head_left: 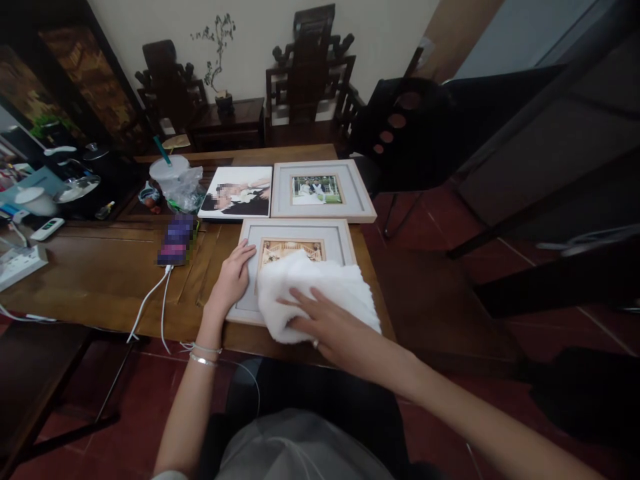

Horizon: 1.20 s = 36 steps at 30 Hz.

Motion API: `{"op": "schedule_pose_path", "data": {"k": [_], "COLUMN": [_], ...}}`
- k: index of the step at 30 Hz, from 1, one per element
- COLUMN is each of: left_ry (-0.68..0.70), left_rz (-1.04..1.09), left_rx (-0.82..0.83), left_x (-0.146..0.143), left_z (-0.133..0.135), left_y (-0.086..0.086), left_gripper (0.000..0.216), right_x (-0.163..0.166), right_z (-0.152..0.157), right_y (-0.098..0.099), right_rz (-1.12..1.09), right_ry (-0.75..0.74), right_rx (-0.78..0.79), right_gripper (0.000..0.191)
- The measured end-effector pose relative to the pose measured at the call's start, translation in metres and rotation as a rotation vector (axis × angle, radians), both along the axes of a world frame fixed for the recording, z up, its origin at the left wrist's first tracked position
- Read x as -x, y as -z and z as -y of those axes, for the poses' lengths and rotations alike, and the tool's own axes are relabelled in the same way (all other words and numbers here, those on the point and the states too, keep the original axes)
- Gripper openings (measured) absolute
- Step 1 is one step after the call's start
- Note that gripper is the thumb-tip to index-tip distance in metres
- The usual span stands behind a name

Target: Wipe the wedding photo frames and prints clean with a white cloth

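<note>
While pressed flat under right hand point(327, 327), white cloth point(320, 290) covered near picture frame point(295, 270) at desk point(100, 280) edge — fingers spread, gripping nothing. Left hand point(233, 277) steadied frame's left border, fingers open. Wiping judged midway — two far frames point(287, 190) untouched.

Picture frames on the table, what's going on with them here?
A person sits at a wooden table. The right hand presses a white cloth onto the nearest frame, while the left hand lies flat on its left edge. Two more pictures lie beyond it: a framed photo and an unframed print. A phone on a cable sits to the left.
</note>
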<state>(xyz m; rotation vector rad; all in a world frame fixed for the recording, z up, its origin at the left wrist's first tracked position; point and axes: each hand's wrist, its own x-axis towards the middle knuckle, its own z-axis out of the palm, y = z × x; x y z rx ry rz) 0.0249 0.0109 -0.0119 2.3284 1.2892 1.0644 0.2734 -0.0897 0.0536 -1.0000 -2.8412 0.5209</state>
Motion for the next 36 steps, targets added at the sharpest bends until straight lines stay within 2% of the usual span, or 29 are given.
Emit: {"op": "schedule_pose_path", "data": {"k": [5,8,10,13,19,21,23,26,29,33,36], "left_ry": [-0.003,-0.003,-0.003,-0.003,-0.005,-0.018,-0.034,-0.019,0.008,-0.008,-0.028], "left_rz": [0.003,0.001,-0.007,-0.03,-0.156,-0.157,-0.104,0.01,0.082,0.103,0.125], "left_rx": [0.026,0.037,0.048,0.071,0.128,0.172,0.225,0.266,0.247,0.231,0.225], "left_x": [-0.001,0.0,0.0,0.001,-0.002,-0.004,-0.005,-0.007,-0.007,-0.006,-0.006], "left_z": [0.0,-0.001,-0.001,-0.001,0.002,0.004,0.007,0.01,0.012,0.01,0.008], "left_y": [-0.001,-0.002,-0.001,-0.001,-0.005,-0.009,-0.013,-0.017,-0.019,-0.017,-0.015], "left_gripper": [0.036,0.036,0.037,0.037,0.043,0.046,0.051,0.054,0.056,0.06,0.061], "right_x": [-0.006,-0.012,-0.013,-0.007,0.005,0.012,0.023,0.043,0.058,0.069,0.073], "right_z": [-0.068,-0.108,-0.121,-0.108,-0.016,0.005,0.01,-0.01,-0.053,-0.101,-0.105], "right_y": [0.026,0.03,0.028,0.024,0.002,-0.004,-0.003,0.008,0.016,0.011,0.006], "right_rz": [0.001,0.024,0.039,0.093,0.116,0.104,0.09,0.08,0.093,0.154,0.158], "right_ry": [0.162,0.318,0.394,0.369,0.095,0.005,-0.024,0.002,0.07,0.201,0.221], "right_rx": [-0.244,-0.354,-0.373,-0.317,-0.075,-0.05,-0.086,-0.181,-0.265,-0.29,-0.248], "right_gripper": [0.058,0.055,0.054,0.054,0.059,0.058,0.054,0.046,0.04,0.045,0.048]}}
